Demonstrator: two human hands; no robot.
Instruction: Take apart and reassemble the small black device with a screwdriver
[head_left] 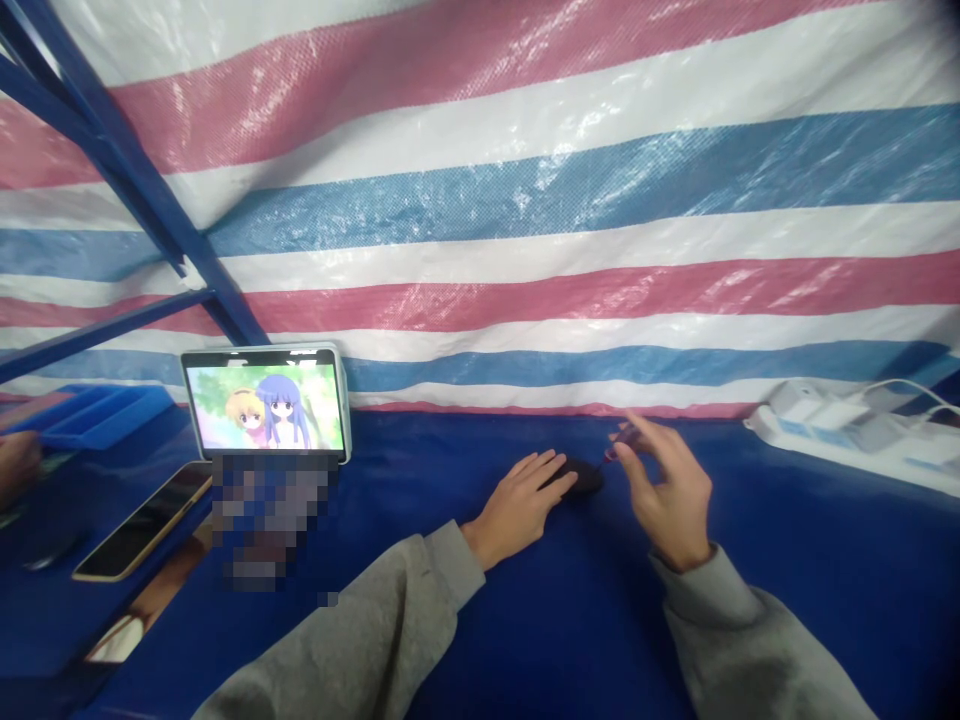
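A black computer mouse, slightly blurred, lies on the blue table. My left hand grips it from the left, covering part of it with extended fingers. Just right of the mouse, my right hand is raised a little, thumb and fingers closed round a small dark cable loop. A thin strand seems to run from the loop toward the mouse; the fingers hide part of it.
A tablet playing a cartoon stands at the back left, near a phone and a blue tray. Another person's hand shows at the left edge. A white power strip with plugs lies right, before a striped tarp.
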